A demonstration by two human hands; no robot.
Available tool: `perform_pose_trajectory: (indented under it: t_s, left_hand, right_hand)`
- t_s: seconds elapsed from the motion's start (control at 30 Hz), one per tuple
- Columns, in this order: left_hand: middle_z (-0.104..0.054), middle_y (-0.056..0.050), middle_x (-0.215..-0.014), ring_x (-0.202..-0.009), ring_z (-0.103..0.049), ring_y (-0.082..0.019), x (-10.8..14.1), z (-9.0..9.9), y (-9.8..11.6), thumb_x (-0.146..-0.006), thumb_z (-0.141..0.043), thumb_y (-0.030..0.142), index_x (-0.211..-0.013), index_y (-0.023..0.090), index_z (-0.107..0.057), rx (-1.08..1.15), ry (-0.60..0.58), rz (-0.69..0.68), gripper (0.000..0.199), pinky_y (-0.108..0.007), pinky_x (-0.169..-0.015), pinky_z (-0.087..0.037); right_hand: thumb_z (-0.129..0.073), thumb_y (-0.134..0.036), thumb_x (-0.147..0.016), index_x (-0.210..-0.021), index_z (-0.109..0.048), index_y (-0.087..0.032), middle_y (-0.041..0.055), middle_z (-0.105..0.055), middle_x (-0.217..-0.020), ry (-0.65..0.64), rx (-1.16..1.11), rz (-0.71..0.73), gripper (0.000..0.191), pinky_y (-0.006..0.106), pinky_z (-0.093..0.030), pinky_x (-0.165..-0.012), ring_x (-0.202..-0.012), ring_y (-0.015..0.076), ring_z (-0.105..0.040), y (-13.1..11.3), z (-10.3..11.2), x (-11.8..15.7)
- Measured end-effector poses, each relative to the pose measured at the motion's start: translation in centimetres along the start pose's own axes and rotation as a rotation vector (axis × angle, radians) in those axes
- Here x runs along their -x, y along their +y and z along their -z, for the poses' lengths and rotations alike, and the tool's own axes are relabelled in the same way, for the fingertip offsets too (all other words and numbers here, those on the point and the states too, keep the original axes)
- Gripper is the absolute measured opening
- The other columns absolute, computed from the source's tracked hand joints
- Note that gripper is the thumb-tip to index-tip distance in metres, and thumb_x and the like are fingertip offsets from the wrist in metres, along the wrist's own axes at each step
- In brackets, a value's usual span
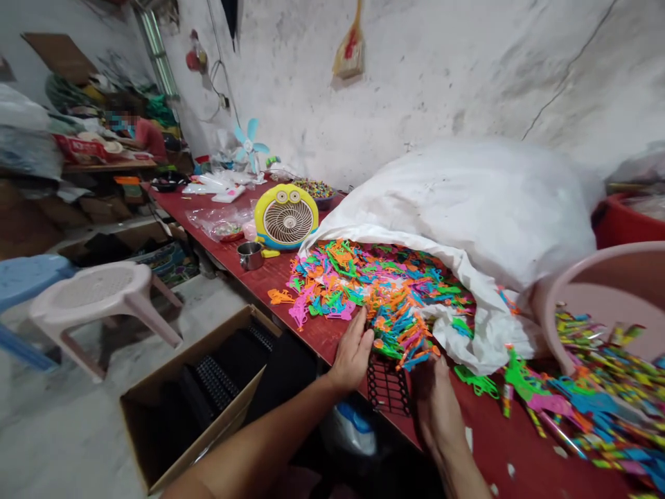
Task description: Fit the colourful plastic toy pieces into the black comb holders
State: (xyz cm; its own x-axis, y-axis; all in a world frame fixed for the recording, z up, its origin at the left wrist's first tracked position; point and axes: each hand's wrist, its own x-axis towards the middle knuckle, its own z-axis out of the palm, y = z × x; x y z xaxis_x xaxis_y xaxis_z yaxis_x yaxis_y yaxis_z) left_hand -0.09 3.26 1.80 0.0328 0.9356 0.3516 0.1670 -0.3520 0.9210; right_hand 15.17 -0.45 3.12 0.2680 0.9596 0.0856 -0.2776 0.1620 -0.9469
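Observation:
My left hand (353, 352) lies against the left side of a heap of small plastic pieces (400, 322), orange, blue, green and pink. Its fingers are extended and grip nothing visible. On the heap's right side is my right hand (436, 398), stretched out and partly in shadow; some of its fingers are hard to make out. Between the hands, a black grid tray (388, 388) shows at the table's front edge, its far part covered by the pieces. More pieces spill from the mouth of a large white sack (467, 201) behind.
A pink tub (558, 298) spills wrapped sticks at right. Left on the red table (218, 242) are a yellow fan (289, 220) and a metal cup (251, 256). A carton (150, 443) of black trays and stools (98, 291) stand at left. A person (149, 138) sits far back.

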Motion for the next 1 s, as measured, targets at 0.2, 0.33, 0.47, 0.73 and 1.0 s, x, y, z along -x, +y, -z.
perform_pose_trajectory:
  t_s: [0.2, 0.33, 0.47, 0.73, 1.0]
  left_hand:
    - [-0.039, -0.007, -0.156, -0.146, -0.035, -0.022, -0.3, -0.2, -1.5, -0.102, -0.033, 0.041, -0.152, 0.018, -0.036, 0.074, 0.002, 0.002, 0.055, -0.04, -0.125, -0.026]
    - [-0.047, -0.01, -0.149, -0.14, -0.042, -0.023, 0.1, -0.3, -1.6, -0.102, -0.036, 0.036, -0.147, 0.018, -0.044, 0.02, 0.005, -0.037, 0.05, -0.042, -0.121, -0.032]
    - [-0.061, -0.011, -0.131, -0.122, -0.057, -0.021, -0.3, -0.1, -1.5, -0.101, -0.039, 0.029, -0.139, 0.017, -0.054, 0.037, 0.019, -0.099, 0.043, -0.036, -0.107, -0.047]
    - [-0.071, -0.002, -0.091, -0.083, -0.065, -0.015, -5.0, 2.0, -1.2, -0.091, -0.062, 0.03, -0.098, 0.02, -0.074, -0.066, -0.074, -0.071, 0.017, -0.023, -0.074, -0.05]
    - [-0.072, -0.004, -0.092, -0.085, -0.065, -0.018, -7.8, 3.6, 0.3, -0.095, -0.056, 0.03, -0.089, 0.018, -0.071, -0.42, -0.326, -0.221, 0.02, -0.026, -0.073, -0.046]
  right_hand:
    - [-0.034, -0.061, -0.096, -0.139, -0.053, -0.023, 0.0089, -0.059, -0.136, 0.158, 0.325, 0.143, 0.061, 0.048, -0.041, -0.107, -0.124, 0.0249, -0.055, -3.0, 0.3, -0.6]
    - [-0.053, -0.049, -0.092, -0.125, -0.065, -0.021, 0.0106, -0.065, -0.125, 0.127, 0.877, 0.56, 0.045, 0.046, -0.041, -0.103, -0.117, 0.0263, -0.058, -8.0, 0.8, -2.0]
    - [-0.055, -0.042, -0.092, -0.115, -0.07, -0.024, 0.0083, -0.071, -0.113, -0.286, 1.104, 0.698, 0.033, 0.042, -0.046, -0.095, -0.105, 0.0235, -0.063, -9.7, -1.2, -5.0]
    - [-0.055, -0.045, -0.091, -0.102, -0.077, -0.02, 0.0086, -0.076, -0.095, -0.486, 1.331, 0.592, 0.034, 0.039, -0.053, -0.081, -0.088, 0.0238, -0.069, -9.2, -3.7, -8.1]
    - [-0.051, -0.041, -0.094, -0.097, -0.077, -0.018, 0.0085, -0.073, -0.093, -0.53, 1.411, 0.571, 0.035, 0.032, -0.055, -0.069, -0.082, 0.0213, -0.069, -9.6, -5.0, -7.3]
